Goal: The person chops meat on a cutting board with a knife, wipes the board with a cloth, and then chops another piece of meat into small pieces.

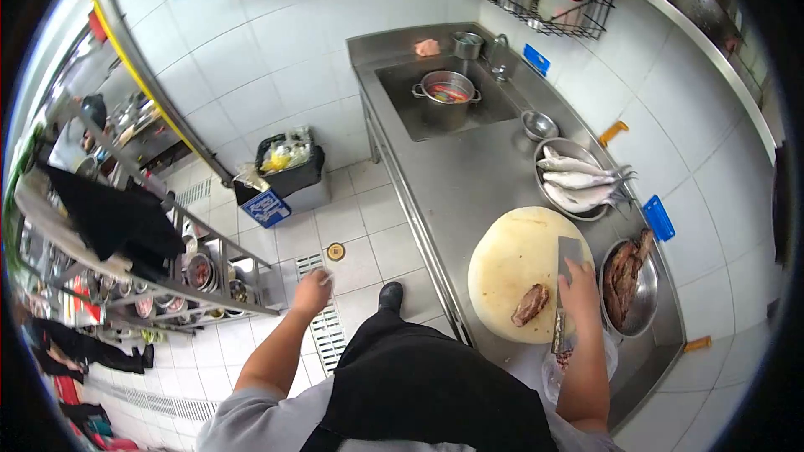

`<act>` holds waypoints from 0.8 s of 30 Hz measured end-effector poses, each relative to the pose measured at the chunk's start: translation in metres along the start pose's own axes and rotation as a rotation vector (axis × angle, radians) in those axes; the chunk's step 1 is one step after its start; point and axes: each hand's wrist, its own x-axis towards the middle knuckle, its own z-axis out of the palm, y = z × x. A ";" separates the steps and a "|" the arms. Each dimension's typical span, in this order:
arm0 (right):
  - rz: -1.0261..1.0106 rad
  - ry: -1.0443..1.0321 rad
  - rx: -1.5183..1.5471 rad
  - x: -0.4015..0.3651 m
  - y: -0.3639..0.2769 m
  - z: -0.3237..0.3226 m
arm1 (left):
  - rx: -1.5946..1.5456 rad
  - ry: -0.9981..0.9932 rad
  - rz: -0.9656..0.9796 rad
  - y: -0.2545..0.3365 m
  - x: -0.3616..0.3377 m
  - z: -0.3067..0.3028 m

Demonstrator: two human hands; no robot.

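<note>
A round pale cutting board (494,268) lies on the steel counter, with one piece of cooked-looking brown meat (530,305) on it. Along the board's right side lies a cleaver (571,249), blade pointing away and handle toward my body. My right hand (578,291) is over the cleaver, fingers apart and reaching onto the blade; the handle shows free beside the wrist. A steel bowl (643,312) of larger brown meat pieces (621,280) stands just right of this hand. Over the floor, my left hand (312,291) is closed, with a small whitish bit showing at its fingers.
Behind the board, a steel bowl (546,187) holds several whole fish (578,180). A small bowl (539,125) stands near the sink (402,100), which contains a pot (446,94). A clear plastic bag (553,377) lies under my right forearm. Bins and shelving are at left.
</note>
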 end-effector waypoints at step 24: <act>-0.363 -0.318 0.046 0.176 -0.168 0.073 | -0.231 -0.140 -0.106 -0.004 0.248 0.050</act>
